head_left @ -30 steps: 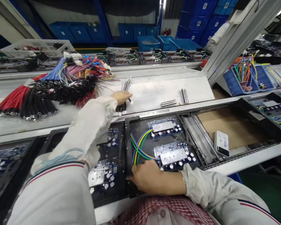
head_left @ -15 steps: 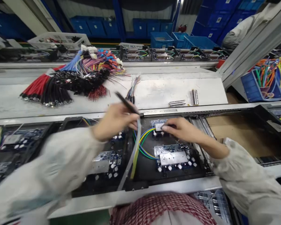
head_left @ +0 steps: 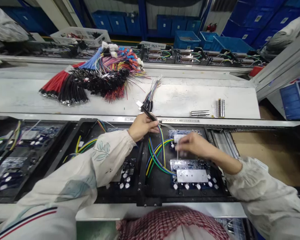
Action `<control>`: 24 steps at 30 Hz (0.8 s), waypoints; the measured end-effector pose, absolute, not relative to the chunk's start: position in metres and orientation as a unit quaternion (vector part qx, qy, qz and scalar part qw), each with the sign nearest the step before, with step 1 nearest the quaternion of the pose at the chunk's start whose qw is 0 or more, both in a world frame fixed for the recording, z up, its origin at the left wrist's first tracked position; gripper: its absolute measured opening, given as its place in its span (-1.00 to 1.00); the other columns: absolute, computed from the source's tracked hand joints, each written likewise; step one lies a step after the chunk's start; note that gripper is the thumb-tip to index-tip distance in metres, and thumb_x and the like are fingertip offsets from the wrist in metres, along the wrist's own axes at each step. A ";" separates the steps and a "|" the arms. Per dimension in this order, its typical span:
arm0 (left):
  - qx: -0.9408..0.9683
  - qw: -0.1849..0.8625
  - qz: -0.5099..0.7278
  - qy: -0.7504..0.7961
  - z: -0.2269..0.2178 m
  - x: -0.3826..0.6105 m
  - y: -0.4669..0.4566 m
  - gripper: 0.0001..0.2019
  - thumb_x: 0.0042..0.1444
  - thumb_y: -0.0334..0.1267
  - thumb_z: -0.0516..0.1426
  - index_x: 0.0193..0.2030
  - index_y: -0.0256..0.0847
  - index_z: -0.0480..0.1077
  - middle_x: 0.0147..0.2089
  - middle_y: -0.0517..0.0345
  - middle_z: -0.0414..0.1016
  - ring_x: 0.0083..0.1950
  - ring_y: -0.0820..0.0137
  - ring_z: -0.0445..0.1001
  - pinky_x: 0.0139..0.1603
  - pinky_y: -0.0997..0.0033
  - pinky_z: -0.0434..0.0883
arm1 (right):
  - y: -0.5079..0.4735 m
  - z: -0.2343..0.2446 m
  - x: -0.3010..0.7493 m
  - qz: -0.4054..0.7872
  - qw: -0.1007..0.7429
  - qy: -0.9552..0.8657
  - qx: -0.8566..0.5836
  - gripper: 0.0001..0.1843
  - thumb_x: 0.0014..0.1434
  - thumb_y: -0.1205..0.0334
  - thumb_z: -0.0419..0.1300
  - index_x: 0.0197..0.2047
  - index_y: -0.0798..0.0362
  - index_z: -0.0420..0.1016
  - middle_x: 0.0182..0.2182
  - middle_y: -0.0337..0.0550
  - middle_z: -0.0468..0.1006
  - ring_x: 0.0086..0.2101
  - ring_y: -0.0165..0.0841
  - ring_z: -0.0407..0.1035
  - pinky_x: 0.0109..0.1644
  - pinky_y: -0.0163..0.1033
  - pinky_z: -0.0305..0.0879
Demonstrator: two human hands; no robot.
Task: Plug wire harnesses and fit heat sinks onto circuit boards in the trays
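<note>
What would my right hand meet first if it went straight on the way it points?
Your right hand would probably meet the coloured wires first; depth is unclear, so it might pass above them.

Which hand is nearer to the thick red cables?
Left. The left hand is right of the thick red cables, toward the camera; the right hand is farther right, over a circuit board.

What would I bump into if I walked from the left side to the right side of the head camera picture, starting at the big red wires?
Big red wire bunch → left hand holding a black-sleeved cable → right hand → blue bin at the right edge.
</note>
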State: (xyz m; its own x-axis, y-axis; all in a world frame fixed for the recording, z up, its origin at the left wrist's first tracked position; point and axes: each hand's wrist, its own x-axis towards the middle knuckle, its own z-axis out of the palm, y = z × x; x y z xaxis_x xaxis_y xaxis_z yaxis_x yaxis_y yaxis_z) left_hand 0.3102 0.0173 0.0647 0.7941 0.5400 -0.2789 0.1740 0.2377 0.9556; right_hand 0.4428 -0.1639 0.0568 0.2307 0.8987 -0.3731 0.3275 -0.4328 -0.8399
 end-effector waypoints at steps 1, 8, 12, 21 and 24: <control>0.599 0.731 0.128 0.300 0.063 0.310 0.020 -0.80 -0.04 -0.48 0.21 -0.36 -0.30 0.22 -0.56 0.23 0.41 -0.55 0.44 0.47 -0.49 0.42 0.51 | -0.159 0.054 0.450 0.342 0.326 -0.438 -0.765 -0.74 0.10 0.07 0.20 -0.44 0.10 0.54 -0.51 -0.11 0.57 -0.51 -0.38 0.42 -0.41 -0.30 0.28; 0.558 0.767 0.160 0.274 0.054 0.313 0.029 -0.77 -0.01 -0.44 0.19 -0.32 -0.24 0.17 -0.54 0.31 0.38 -0.54 0.52 0.42 -0.52 0.52 0.44 | -0.137 0.015 0.483 0.082 0.219 -0.467 -0.853 -0.90 0.04 0.23 0.28 -0.36 0.07 0.57 -0.41 -0.09 0.60 -0.38 -0.28 0.44 -0.25 -0.24 0.25; 0.549 0.761 0.181 0.293 0.046 0.322 0.029 -0.82 0.00 -0.49 0.14 -0.36 -0.26 0.17 -0.57 0.32 0.36 -0.57 0.55 0.37 -0.57 0.59 0.36 | -0.140 0.008 0.483 0.080 0.213 -0.442 -0.867 -0.85 0.08 0.18 0.26 -0.34 0.09 0.57 -0.43 -0.08 0.60 -0.41 -0.30 0.43 -0.28 -0.25 0.24; 0.537 0.764 0.199 0.298 0.037 0.332 0.029 -0.77 -0.08 -0.44 0.24 -0.44 -0.28 0.21 -0.59 0.30 0.34 -0.57 0.55 0.35 -0.56 0.58 0.34 | -0.134 0.007 0.480 0.083 0.208 -0.423 -0.878 -0.84 0.09 0.17 0.25 -0.33 0.09 0.57 -0.43 -0.11 0.60 -0.43 -0.32 0.41 -0.30 -0.27 0.22; 0.537 0.763 0.200 0.298 0.037 0.332 0.029 -0.79 -0.08 -0.45 0.23 -0.44 -0.29 0.21 -0.58 0.29 0.35 -0.57 0.55 0.35 -0.57 0.57 0.34 | -0.134 0.007 0.479 0.083 0.203 -0.421 -0.880 -0.83 0.10 0.15 0.24 -0.32 0.08 0.57 -0.42 -0.11 0.60 -0.42 -0.33 0.42 -0.29 -0.27 0.22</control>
State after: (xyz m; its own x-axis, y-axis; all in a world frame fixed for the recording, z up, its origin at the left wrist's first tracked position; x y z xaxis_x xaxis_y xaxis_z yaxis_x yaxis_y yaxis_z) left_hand 0.3318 0.0295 0.0371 0.7428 0.6253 -0.2393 0.0142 0.3427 0.9393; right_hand 0.4787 -0.1344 0.0073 0.6318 0.7748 0.0238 0.7072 -0.5636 -0.4268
